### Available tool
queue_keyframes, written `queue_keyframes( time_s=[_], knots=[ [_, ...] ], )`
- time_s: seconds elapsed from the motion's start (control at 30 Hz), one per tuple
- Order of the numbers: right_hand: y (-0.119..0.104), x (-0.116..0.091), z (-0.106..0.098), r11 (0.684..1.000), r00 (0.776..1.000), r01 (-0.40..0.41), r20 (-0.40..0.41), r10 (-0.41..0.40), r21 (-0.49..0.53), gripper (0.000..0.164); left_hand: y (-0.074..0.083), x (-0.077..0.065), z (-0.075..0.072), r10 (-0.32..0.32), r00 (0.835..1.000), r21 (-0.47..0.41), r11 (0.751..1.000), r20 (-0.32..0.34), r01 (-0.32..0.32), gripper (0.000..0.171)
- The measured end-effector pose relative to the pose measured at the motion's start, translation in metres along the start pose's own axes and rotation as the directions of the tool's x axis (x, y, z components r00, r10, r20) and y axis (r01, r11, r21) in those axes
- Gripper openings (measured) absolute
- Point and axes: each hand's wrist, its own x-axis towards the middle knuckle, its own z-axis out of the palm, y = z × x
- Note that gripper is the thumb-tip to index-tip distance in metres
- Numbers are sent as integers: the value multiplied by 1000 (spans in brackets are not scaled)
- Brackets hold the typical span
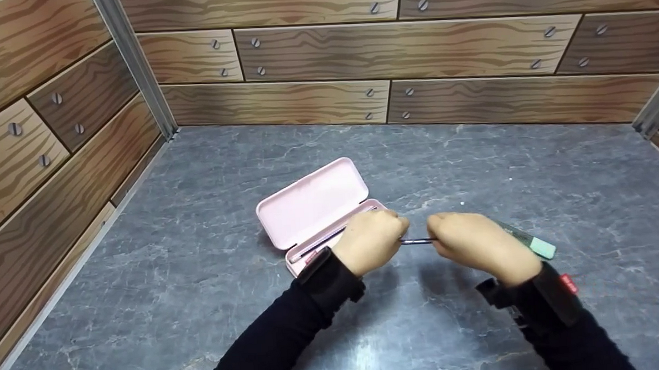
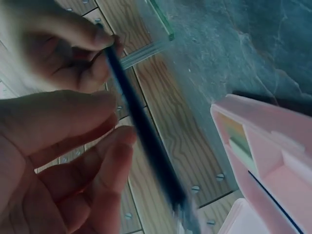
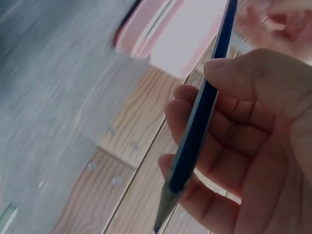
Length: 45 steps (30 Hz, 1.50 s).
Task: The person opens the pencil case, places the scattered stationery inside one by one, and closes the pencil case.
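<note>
Bench (image 1: 445, 163) spread behind the pink box (image 1: 313, 202), dark stick (image 1: 332, 236) inside. Right fingers (image 3: 229, 73) pinched a pencil (image 3: 192, 141); left fingers (image 2: 116, 156) curved loosely beside.

Left hand (image 1: 372, 240) curls loosely near the pinching right hand (image 1: 476, 242)

The pencil (image 3: 194, 131) is dark blue, and the pencil case (image 1: 313, 202) is light pink. The tabletop (image 1: 197, 213) is grey with pale veins like marble, the walls (image 1: 412, 48) show brown wood-grain planks, and the sleeves (image 1: 269, 338) are almost black.
</note>
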Motion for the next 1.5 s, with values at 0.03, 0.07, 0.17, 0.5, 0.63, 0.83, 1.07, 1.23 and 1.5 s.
queue_keyframes(
  time_s=[0.03,0.07,0.17,0.5,0.63,0.83,1.07,1.23,1.5],
  knots=[
    [-3,2,0,1000,1000,11,-14,-12,-16,17,0,1,1,-4,1000,-2,1000,16,4,10],
    [-6,3,1,999,999,23,-28,-24,-31,18,0,1,1,-9,999,-12,1000,40,9,10],
    [-13,3,1,996,996,54,-63,-59,-70,20,0,1,2,-19,994,-46,999,112,24,13],
    [-16,9,2,987,964,118,-225,-140,-109,13,-4,0,6,-24,993,-40,999,112,29,16],
    [-19,14,1,980,920,174,-339,-198,-100,10,-20,-2,6,-106,984,-74,990,141,117,20],
    [-31,18,11,968,916,237,-314,-251,-84,7,-43,-7,-4,-174,971,-177,963,167,203,15],
    [-44,17,30,974,962,226,-147,-228,-29,12,-58,-13,-21,-198,975,-292,931,97,218,7],
    [-52,20,40,971,966,240,-97,-240,-16,12,-65,-18,-22,-219,973,-278,933,73,230,9],
    [-62,26,45,966,967,255,-10,-255,-31,21,-74,-31,-13,-229,971,-228,944,67,238,13]
  ],
)
